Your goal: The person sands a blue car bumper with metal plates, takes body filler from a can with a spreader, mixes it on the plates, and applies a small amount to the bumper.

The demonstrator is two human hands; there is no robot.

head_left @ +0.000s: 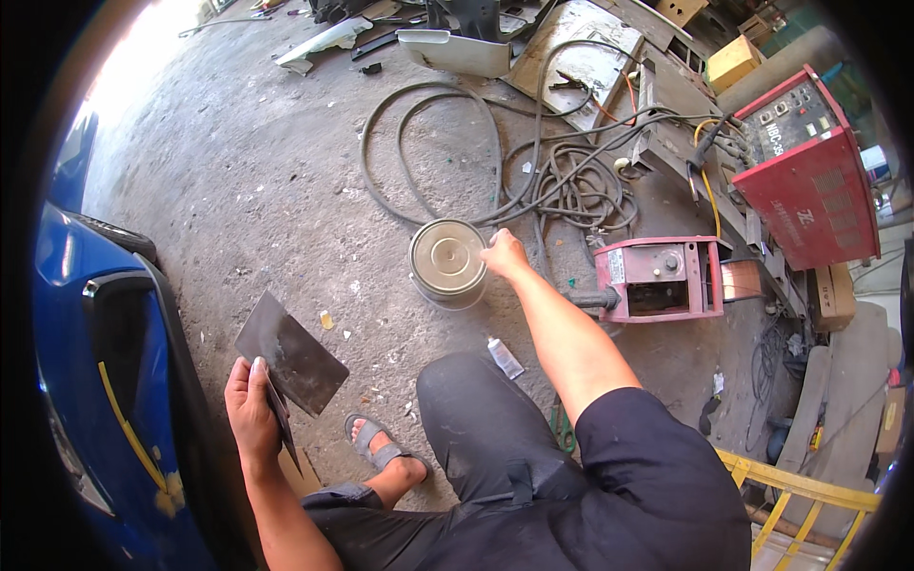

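Note:
My left hand [251,404] is closed on two thin, dark flat plates. The larger rectangular plate [291,354] slants up and to the right, its face smudged. A narrower-looking plate [284,426] points down beside my fingers. In front of my knees stands a round tin can [447,258] with a ringed, yellowish-grey top. My right hand [506,254] reaches out with bent fingers gripping the right edge of the can's rim. Just what the fingertips pinch there is too small to tell. A white tube [506,359] lies on the floor between the can and my knee.
The blue car [86,314] stands close on the left, with a yellowish smear on its bumper. Thick cables [581,186] coil beyond the can. A red wire feeder [660,279] and a red welding machine [809,171] are at right. Car parts [455,52] lie far ahead.

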